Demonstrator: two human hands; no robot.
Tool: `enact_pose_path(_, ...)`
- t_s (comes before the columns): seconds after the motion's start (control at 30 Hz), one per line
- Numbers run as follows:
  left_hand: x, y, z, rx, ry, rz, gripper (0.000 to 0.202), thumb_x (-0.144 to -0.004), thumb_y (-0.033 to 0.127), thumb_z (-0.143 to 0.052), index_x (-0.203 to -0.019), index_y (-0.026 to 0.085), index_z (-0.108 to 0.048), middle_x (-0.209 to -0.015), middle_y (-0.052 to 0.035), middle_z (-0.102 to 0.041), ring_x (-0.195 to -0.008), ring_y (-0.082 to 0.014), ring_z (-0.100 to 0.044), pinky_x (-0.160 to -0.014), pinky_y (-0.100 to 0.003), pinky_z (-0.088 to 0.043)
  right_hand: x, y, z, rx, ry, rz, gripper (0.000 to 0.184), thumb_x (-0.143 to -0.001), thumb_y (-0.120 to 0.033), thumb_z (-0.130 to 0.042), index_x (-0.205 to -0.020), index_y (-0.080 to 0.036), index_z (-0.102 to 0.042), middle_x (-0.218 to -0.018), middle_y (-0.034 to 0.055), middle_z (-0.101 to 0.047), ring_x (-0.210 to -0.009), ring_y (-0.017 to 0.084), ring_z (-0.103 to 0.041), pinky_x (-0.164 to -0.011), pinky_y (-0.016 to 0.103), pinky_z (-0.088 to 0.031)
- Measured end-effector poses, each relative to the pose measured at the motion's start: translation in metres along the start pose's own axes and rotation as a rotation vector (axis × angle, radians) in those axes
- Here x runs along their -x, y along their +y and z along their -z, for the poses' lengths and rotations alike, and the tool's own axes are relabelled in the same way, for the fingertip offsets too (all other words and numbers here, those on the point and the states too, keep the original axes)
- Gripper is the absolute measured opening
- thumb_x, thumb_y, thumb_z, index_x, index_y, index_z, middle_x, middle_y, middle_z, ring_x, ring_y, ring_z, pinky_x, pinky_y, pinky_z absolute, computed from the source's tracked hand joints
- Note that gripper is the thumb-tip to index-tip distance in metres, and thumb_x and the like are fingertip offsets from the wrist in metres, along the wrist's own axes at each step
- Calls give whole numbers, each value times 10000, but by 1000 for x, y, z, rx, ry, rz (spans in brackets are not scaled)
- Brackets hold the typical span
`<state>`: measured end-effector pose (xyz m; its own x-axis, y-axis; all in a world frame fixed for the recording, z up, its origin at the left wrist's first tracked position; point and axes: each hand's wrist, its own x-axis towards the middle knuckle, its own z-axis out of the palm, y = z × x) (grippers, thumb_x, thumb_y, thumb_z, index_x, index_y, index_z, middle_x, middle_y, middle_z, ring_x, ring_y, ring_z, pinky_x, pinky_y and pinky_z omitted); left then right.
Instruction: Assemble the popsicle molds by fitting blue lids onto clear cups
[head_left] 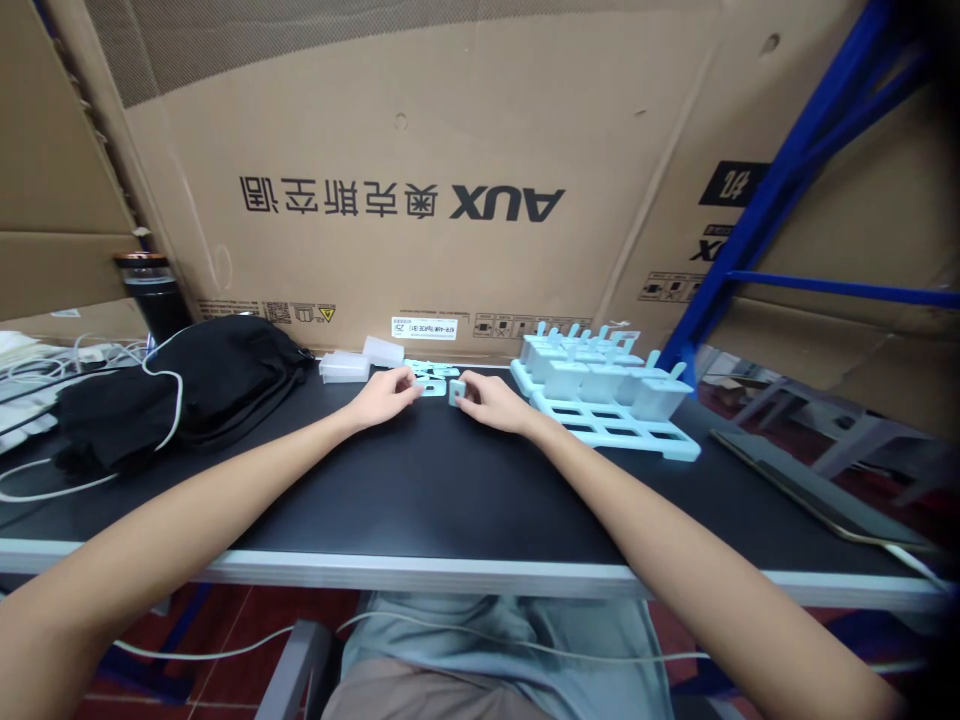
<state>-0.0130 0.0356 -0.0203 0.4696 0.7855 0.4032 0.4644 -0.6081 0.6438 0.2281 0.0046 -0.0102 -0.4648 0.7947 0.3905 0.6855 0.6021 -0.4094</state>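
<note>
My left hand (385, 398) is at the back middle of the table, its fingers closed at the edge of a flat pale blue popsicle mould lid (433, 388) with a slot in it. Facing it, my right hand (495, 400) pinches another small pale blue popsicle mould lid (456, 392), held on edge. Behind the fingers lies a loose pile of pale blue lids and sticks (431, 369). Left of the pile are several translucent white mould cups (345, 367). To the right, a pale blue popsicle mould rack (619, 435) holds several cups with stick lids on top; its front slots hold no cups.
A black bag (225, 375) with a white cable and a dark bottle (154, 300) occupy the left. At right lies a flat tablet-like device (817, 490) with a cable. A large cardboard sheet (405, 120) stands behind the black table (420, 500); a blue metal frame (750, 250) rises at right.
</note>
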Motion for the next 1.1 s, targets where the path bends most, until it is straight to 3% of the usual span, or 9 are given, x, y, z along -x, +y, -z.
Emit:
enact_pose_path(0.1, -3, -4, 1, 164, 29, 93, 156, -836, 302, -553, -752, 181, -503, -734, -18, -684, -758, -163, -664, -729, -300, -499, 0, -7, -5, -200, 91, -40, 94, -829, -288, -530, -840, -195, -538, -729, -3, -592, -659, 146, -558, -634, 283, -445)
enact_pose_path(0.2, -2, 0, 1, 376, -5, 134, 158, -820, 267, -584, -747, 170, -482, -760, -32, -686, -807, -165, -694, -739, -293, -516, -3, -8, -16, -402, 93, -61, 134, -840, -325, -539, -872, -195, -539, -753, 3, -613, -669, 148, -591, -648, 299, -486)
enact_pose_path(0.47, 10, 22, -5, 615, -210, 29, 286, -743, 286, -751, -910, 132, -576, -931, -86, -709, -837, -177, -702, -777, -312, -534, -1, -9, -22, -534, 52, -40, 256, -844, -250, -549, -1084, -218, -466, -844, 10, -670, -711, 136, -638, -687, 319, -543)
enact_pose_path(0.63, 9, 22, 0, 555, -263, 24, 356, -776, 374, -726, -1029, 132, -661, -978, -99, -710, -840, -174, -682, -825, -340, -528, 1, -14, -18, -599, 29, -28, 322, -856, -293, -570, -1136, -228, -424, -865, 13, -687, -760, 144, -650, -712, 332, -546)
enact_pose_path(0.83, 9, 21, 6, 388, -302, -41, 371, -789, 416, -703, -1057, 160, -681, -884, -53, -710, -802, -164, -645, -798, -319, -500, 2, -16, -19, -671, -12, -17, 346, -845, -323, -599, -1129, -228, -425, -867, 9, -675, -744, 132, -632, -716, 323, -532)
enact_pose_path(1.1, 9, 18, 3, 331, -260, -141, 375, -819, 384, -673, -1133, 183, -638, -1080, -64, -680, -824, -140, -629, -804, -284, -474, 1, -19, -18, -744, 11, -45, 411, -808, -380, -662, -1120, -230, -440, -909, 31, -682, -821, 160, -642, -719, 343, -540)
